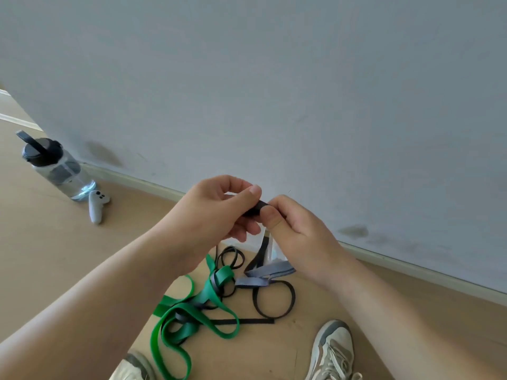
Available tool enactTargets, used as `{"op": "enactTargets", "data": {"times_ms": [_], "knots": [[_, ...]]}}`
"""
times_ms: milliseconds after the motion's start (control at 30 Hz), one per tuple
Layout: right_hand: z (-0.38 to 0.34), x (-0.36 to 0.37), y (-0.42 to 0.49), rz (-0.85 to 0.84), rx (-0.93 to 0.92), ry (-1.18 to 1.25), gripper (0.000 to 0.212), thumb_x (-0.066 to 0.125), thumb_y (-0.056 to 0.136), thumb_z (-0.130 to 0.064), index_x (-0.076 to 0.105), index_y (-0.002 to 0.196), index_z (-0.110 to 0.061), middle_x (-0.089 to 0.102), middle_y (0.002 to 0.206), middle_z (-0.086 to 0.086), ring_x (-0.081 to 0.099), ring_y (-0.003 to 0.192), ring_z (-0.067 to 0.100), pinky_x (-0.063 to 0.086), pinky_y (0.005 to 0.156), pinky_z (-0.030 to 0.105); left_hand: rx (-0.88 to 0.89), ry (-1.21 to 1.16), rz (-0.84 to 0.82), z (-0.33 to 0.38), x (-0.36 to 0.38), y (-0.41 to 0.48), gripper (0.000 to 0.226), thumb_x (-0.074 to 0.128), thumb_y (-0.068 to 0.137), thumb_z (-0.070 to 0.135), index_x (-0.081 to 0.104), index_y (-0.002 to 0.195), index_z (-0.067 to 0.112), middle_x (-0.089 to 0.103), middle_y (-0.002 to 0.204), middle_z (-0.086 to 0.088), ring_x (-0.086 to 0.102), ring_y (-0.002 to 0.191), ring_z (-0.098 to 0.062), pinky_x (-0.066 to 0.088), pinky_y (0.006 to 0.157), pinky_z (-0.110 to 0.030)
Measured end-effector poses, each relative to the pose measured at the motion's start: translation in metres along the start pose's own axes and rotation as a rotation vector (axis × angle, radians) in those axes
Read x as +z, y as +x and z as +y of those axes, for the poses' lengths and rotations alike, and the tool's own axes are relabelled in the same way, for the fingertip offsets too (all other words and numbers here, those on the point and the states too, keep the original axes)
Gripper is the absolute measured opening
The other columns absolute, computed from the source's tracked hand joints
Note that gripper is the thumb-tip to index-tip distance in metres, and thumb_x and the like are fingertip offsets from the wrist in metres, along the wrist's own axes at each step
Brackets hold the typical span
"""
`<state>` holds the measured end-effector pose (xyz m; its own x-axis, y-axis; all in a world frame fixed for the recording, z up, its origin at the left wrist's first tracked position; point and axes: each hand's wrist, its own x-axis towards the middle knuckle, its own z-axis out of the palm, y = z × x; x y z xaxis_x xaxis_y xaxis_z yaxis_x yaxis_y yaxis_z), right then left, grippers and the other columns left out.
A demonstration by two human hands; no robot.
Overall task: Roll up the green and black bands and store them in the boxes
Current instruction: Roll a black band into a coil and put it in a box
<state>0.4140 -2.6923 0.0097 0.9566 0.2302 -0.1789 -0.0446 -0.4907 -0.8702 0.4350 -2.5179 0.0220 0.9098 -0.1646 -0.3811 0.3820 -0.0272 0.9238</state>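
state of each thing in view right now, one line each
black band: held up, pinched by both hands, tail hanging down
left hand: pinches the black band
right hand: pinches the black band
green band: unrolled, loose on the floor, tangled
grey band: unrolled, on the floor
water bottle: standing on the floor
controller: lying beside the water bottle

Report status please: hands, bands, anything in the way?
Left hand and right hand both pinch black band. Green band loose on floor, tangled with other dark bands. Nothing blocks hands.
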Motion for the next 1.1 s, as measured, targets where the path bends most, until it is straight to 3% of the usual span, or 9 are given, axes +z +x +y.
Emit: {"op": "enactTargets", "data": {"times_ms": [100, 200, 300, 467, 633, 733, 933, 1033, 1100], "knots": [[0.002, -0.004, 0.001, -0.022, 0.093, 0.026, 0.027, 0.053, 0.105, -0.036, 0.055, 0.083, -0.022, 0.044, 0.061, -0.019, 0.041, 0.059, 0.002, 0.036, 0.062, 0.02, 0.348, 0.637, 0.188, -0.012, 0.001, 0.002, 0.006, 0.07, 0.094, 0.036, 0.068, 0.095, 0.03, 0.073, 0.079, 0.012, 0.066, 0.062, -0.007, 0.052, 0.061, -0.022], [0.002, -0.018, 0.002, -0.04, 0.176, 0.094, 0.033, 0.05, 0.106, -0.043, 0.056, 0.083, -0.02, 0.042, 0.059, -0.017, 0.038, 0.054, 0.005, 0.034, 0.06, 0.024, 0.614, 0.715, 0.123, -0.018, -0.002, -0.001, 0.012, 0.071, 0.095, 0.02, 0.077, 0.101, 0.03, 0.075, 0.084, 0.016, 0.068, 0.07, -0.009, 0.053, 0.067, -0.027], [0.0, -0.03, 0.0, -0.072, 0.233, 0.222, 0.038, 0.051, 0.106, -0.042, 0.051, 0.075, -0.02, 0.037, 0.063, -0.006, 0.026, 0.05, 0.012, 0.021, 0.05, 0.027, 0.82, 0.967, 0.059, -0.027, -0.004, 0.0, 0.03, 0.076, 0.093, 0.016, 0.074, 0.121, 0.024, 0.071, 0.118, 0.001, 0.068, 0.096, -0.019, 0.058, 0.078, -0.037], [0.001, -0.032, -0.001, -0.132, 0.229, 0.413, 0.045, 0.05, 0.106, -0.041, 0.04, 0.069, -0.018, 0.03, 0.064, -0.001, 0.015, 0.056, 0.019, 0.01, 0.055, 0.038, 0.928, 1.046, 0.224, -0.027, 0.013, 0.0, 0.014, 0.064, 0.097, 0.018, 0.075, 0.099, 0.011, 0.062, 0.086, -0.002, 0.056, 0.07, -0.024, 0.052, 0.053, -0.042], [0.013, -0.034, -0.002, -0.12, 0.213, 0.363, 0.034, 0.052, 0.103, -0.045, 0.058, 0.095, -0.013, 0.036, 0.063, -0.005, 0.023, 0.052, 0.015, 0.016, 0.053, 0.033, 0.864, 0.925, 0.262, -0.03, 0.016, 0.002, 0.013, 0.063, 0.094, 0.018, 0.075, 0.089, 0.014, 0.061, 0.073, 0.0, 0.057, 0.056, -0.026, 0.05, 0.052, -0.041], [0.016, -0.028, -0.003, -0.041, 0.157, 0.204, 0.027, 0.053, 0.102, -0.051, 0.066, 0.117, -0.033, 0.046, 0.063, -0.012, 0.038, 0.051, 0.009, 0.033, 0.054, 0.025, 0.768, 0.918, 0.286, -0.033, 0.02, 0.001, 0.009, 0.063, 0.096, 0.019, 0.067, 0.09, 0.014, 0.061, 0.066, 0.002, 0.057, 0.056, -0.026, 0.05, 0.053, -0.043], [0.019, -0.004, -0.004, -0.005, 0.1, 0.18, 0.032, 0.046, 0.107, -0.042, 0.068, 0.095, -0.023, 0.048, 0.062, -0.012, 0.043, 0.051, 0.003, 0.036, 0.056, 0.024, 0.228, 0.25, 0.247, -0.026, 0.033, -0.003, 0.005, 0.062, 0.097, 0.015, 0.064, 0.098, 0.02, 0.076, 0.073, -0.005, 0.075, 0.065, -0.021, 0.064, 0.07, -0.044], [0.015, 0.004, -0.007, 0.021, 0.091, 0.214, 0.025, 0.044, 0.107, -0.041, 0.066, 0.105, -0.029, 0.073, 0.081, -0.019, 0.067, 0.073, -0.005, 0.046, 0.063, 0.014, 0.138, 0.046, 0.178, -0.021, 0.034, -0.007, 0.014, 0.06, 0.099, 0.008, 0.063, 0.106, 0.019, 0.077, 0.076, -0.01, 0.077, 0.066, -0.021, 0.064, 0.069, -0.031], [0.014, 0.005, -0.006, 0.023, 0.093, 0.185, 0.024, 0.043, 0.108, -0.043, 0.063, 0.102, -0.031, 0.072, 0.08, -0.016, 0.066, 0.072, -0.003, 0.045, 0.063, 0.017, 0.156, 0.003, 0.138, -0.02, 0.031, -0.007, 0.015, 0.06, 0.1, 0.005, 0.067, 0.107, 0.017, 0.076, 0.074, -0.012, 0.075, 0.064, -0.02, 0.063, 0.067, -0.03]]}}
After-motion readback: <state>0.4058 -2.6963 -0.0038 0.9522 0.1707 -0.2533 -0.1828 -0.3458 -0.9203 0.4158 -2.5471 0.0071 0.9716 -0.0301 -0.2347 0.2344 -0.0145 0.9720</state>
